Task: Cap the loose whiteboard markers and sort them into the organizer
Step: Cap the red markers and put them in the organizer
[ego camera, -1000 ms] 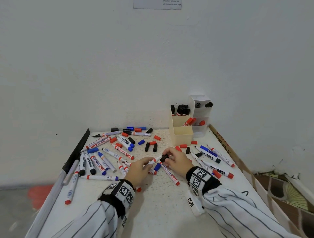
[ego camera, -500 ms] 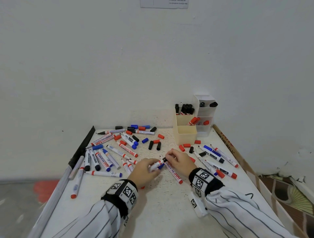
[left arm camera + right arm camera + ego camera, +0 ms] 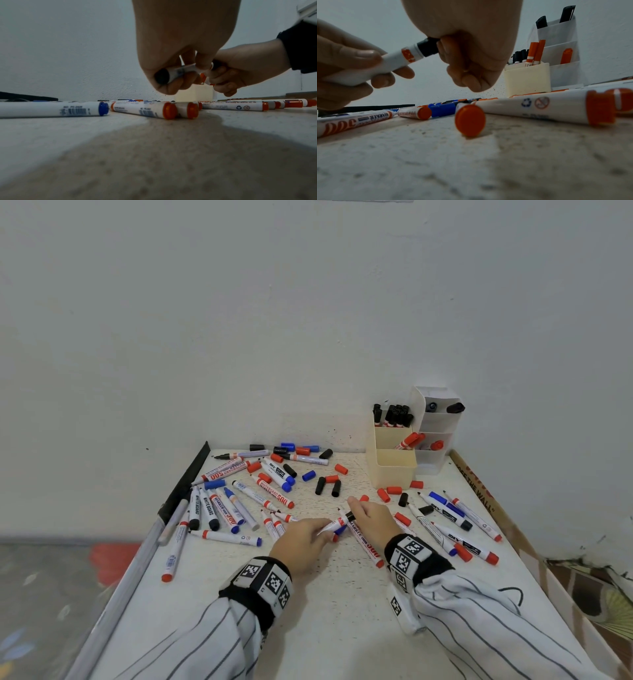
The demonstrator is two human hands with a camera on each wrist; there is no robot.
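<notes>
While both hands (image 3: 337,530) grip it, the marker (image 3: 388,63) hangs above the table (image 3: 325,628)

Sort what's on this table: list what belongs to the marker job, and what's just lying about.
Job:
- marker in left hand
- black cap in right hand
- loose caps
- loose markers
- organizer

Lying about:
- grey rod
- black strip

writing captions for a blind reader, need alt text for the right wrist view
The right hand holds a black cap on the end of a white marker gripped by the left hand, above scattered markers; an organizer stands behind.
</notes>
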